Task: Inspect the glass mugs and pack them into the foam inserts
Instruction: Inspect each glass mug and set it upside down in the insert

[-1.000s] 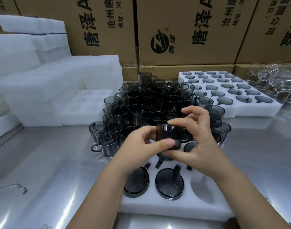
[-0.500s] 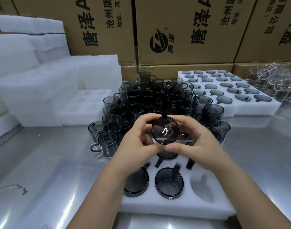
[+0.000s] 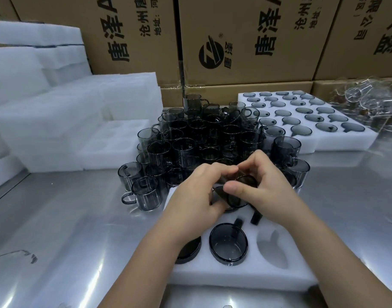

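Both hands grip one smoky grey glass mug [image 3: 236, 197], tilted, just above the white foam insert [image 3: 241, 274] near me. My left hand [image 3: 196, 196] holds its left side and my right hand [image 3: 260, 185] pinches its top and right side. The insert holds a seated mug [image 3: 228, 243] in the front middle pocket and another mug [image 3: 189, 250] half hidden under my left forearm. The front right pocket [image 3: 273, 247] is empty. Behind my hands stands a dense cluster of loose grey mugs [image 3: 190, 147].
A filled foam tray [image 3: 346, 141] with several packed mugs lies at the back right. Stacks of blank white foam [image 3: 46, 121] fill the left. Cardboard boxes [image 3: 246, 41] line the back. Clear glassware [image 3: 368, 103] sits at the far right on the steel table [image 3: 57, 230].
The mug was held up with its mouth facing me for a look through it. Now both hands have brought it lower and tipped it toward the insert's middle row.
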